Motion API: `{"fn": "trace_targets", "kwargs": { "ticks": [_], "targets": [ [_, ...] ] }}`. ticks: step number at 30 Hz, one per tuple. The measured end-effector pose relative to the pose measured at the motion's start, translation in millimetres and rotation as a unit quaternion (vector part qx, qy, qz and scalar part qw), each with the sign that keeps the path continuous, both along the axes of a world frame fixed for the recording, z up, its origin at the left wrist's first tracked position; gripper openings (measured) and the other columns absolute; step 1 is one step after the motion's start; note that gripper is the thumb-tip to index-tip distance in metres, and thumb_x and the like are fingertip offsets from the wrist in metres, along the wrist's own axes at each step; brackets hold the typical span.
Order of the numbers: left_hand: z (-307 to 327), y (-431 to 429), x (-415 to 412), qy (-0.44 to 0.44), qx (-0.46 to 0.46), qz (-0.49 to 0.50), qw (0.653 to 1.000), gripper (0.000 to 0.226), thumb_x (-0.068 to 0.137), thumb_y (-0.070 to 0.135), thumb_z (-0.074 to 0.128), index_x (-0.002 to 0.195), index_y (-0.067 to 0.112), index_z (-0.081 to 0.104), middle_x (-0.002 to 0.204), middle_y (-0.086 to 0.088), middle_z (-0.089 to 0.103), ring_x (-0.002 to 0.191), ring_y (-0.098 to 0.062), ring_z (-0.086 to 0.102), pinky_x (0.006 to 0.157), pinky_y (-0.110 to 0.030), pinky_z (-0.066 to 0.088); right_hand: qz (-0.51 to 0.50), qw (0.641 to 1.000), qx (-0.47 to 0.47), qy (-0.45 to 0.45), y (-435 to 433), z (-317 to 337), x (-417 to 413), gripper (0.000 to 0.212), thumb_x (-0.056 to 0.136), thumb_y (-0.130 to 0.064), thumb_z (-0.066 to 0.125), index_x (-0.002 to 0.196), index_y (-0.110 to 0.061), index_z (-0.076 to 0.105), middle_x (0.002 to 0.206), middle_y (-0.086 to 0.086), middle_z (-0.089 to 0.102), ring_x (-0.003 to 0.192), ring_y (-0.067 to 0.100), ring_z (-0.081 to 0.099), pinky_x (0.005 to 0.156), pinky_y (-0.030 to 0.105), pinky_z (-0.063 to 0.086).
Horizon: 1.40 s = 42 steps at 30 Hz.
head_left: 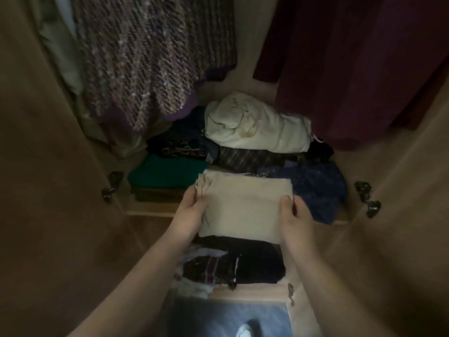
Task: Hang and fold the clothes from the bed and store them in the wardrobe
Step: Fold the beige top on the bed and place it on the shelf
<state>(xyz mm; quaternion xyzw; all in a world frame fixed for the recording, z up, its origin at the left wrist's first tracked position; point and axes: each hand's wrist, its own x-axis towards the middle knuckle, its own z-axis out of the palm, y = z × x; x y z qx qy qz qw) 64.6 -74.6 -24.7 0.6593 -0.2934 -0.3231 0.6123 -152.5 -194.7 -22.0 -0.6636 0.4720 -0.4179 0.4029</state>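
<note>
Left hand (192,211) and right hand (295,215) pinch the folded beige cloth (243,205); storing now, I should lay it on the shelf (150,212) beyond.

White shoe toe (245,331) at bottom edge, resting on grey-blue floor (213,317). Small metal hinge (290,291) just up-right of shoe. Two larger dark hinges far above shoe: left hinge (112,186) and right hinge (367,198), well apart.

Both arms extended forward.
We note left hand (192,210) and right hand (295,215) gripping opposite edges of one folded cloth (243,207), thumbs on top.
</note>
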Motion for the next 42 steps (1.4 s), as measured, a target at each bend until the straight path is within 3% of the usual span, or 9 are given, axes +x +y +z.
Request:
{"fn": "trace_targets", "kwargs": {
  "ticks": [5, 10, 16, 19, 23, 25, 29, 36, 42],
  "targets": [
    [-11, -72, 32, -0.078, 0.072, 0.045, 0.993, 0.061, 0.101, 0.044, 0.048, 0.155, 0.026, 0.027, 0.145, 0.017, 0.041, 0.138, -0.012, 0.036, 0.110, -0.025, 0.024, -0.013, 0.997, -0.041, 0.064, -76, -17, 44, 0.044, 0.100, -0.053, 0.039, 0.108, -0.018, 0.064, 0.100, -0.002, 0.067, 0.093, 0.016, 0.061, 0.082, 0.032, 0.046],
    [-17, -121, 60, -0.157, 0.082, 0.047, 0.983, 0.050, 0.103, 0.039, 0.044, 0.149, 0.022, 0.034, 0.127, 0.011, 0.051, 0.116, -0.011, 0.051, 0.092, -0.024, 0.035, 0.010, 0.989, -0.051, 0.136, -138, -25, 87, 0.049, 0.100, -0.056, 0.032, 0.110, -0.018, 0.061, 0.105, 0.005, 0.066, 0.087, 0.019, 0.058, 0.073, 0.027, 0.035],
    [-55, -147, 73, -0.227, 0.210, 0.052, 0.950, 0.054, 0.105, 0.032, 0.044, 0.152, 0.010, 0.030, 0.150, -0.012, 0.043, 0.135, -0.029, 0.044, 0.104, -0.025, 0.031, 0.065, 0.915, -0.019, 0.399, -170, -46, 103, 0.054, 0.097, -0.058, 0.030, 0.115, -0.016, 0.058, 0.103, 0.010, 0.068, 0.091, 0.032, 0.065, 0.074, 0.035, 0.051],
    [-49, -150, 75, -0.347, 0.261, 0.092, 0.896, 0.058, 0.101, 0.035, 0.047, 0.151, 0.011, 0.030, 0.147, -0.016, 0.041, 0.133, -0.034, 0.040, 0.109, -0.041, 0.034, 0.070, 0.919, -0.050, 0.385, -180, -36, 104, 0.057, 0.095, -0.058, 0.032, 0.125, -0.014, 0.051, 0.118, 0.010, 0.059, 0.106, 0.029, 0.058, 0.087, 0.041, 0.052],
    [-26, -155, 65, -0.517, 0.188, 0.072, 0.832, 0.058, 0.100, 0.036, 0.043, 0.154, 0.016, 0.031, 0.156, -0.011, 0.034, 0.146, -0.030, 0.024, 0.120, -0.044, 0.019, 0.087, 0.924, -0.262, 0.265, -180, -16, 109, 0.056, 0.096, -0.043, 0.029, 0.140, -0.013, 0.044, 0.138, 0.010, 0.047, 0.129, 0.027, 0.041, 0.104, 0.040, 0.040],
    [-25, -161, 55, -0.563, 0.177, 0.012, 0.807, 0.060, 0.099, 0.047, 0.029, 0.156, 0.025, 0.028, 0.162, -0.002, 0.026, 0.152, -0.022, 0.012, 0.123, -0.043, 0.011, 0.150, 0.892, -0.329, 0.273, -174, -17, 118, 0.055, 0.098, -0.037, 0.032, 0.142, -0.008, 0.047, 0.145, 0.013, 0.047, 0.137, 0.030, 0.039, 0.112, 0.041, 0.033],
    [-60, -167, 49, -0.589, 0.300, -0.092, 0.745, 0.065, 0.099, 0.059, 0.011, 0.158, 0.034, 0.013, 0.167, 0.000, 0.005, 0.153, -0.020, -0.012, 0.122, -0.042, -0.010, 0.253, 0.787, -0.300, 0.476, -156, -47, 129, 0.068, 0.098, -0.046, 0.009, 0.153, -0.012, 0.031, 0.160, 0.009, 0.030, 0.148, 0.023, 0.023, 0.121, 0.042, 0.013],
    [-76, -179, 65, -0.588, 0.305, -0.117, 0.740, 0.073, 0.093, 0.064, 0.003, 0.157, 0.035, 0.018, 0.166, 0.000, 0.013, 0.154, -0.021, -0.002, 0.123, -0.044, 0.002, 0.205, 0.830, -0.253, 0.454, -153, -61, 131, 0.063, 0.095, -0.042, 0.027, 0.130, -0.003, 0.062, 0.137, 0.019, 0.058, 0.124, 0.032, 0.057, 0.111, 0.046, 0.037],
    [-74, -174, 59, -0.547, 0.305, -0.108, 0.772, 0.059, 0.101, 0.054, 0.019, 0.157, 0.034, 0.019, 0.166, 0.003, 0.013, 0.153, -0.017, 0.000, 0.123, -0.038, -0.005, 0.248, 0.834, -0.225, 0.438, -157, -57, 128, 0.058, 0.101, -0.043, 0.031, 0.150, -0.013, 0.040, 0.158, 0.009, 0.034, 0.145, 0.023, 0.031, 0.121, 0.035, 0.011]
  ]
}}
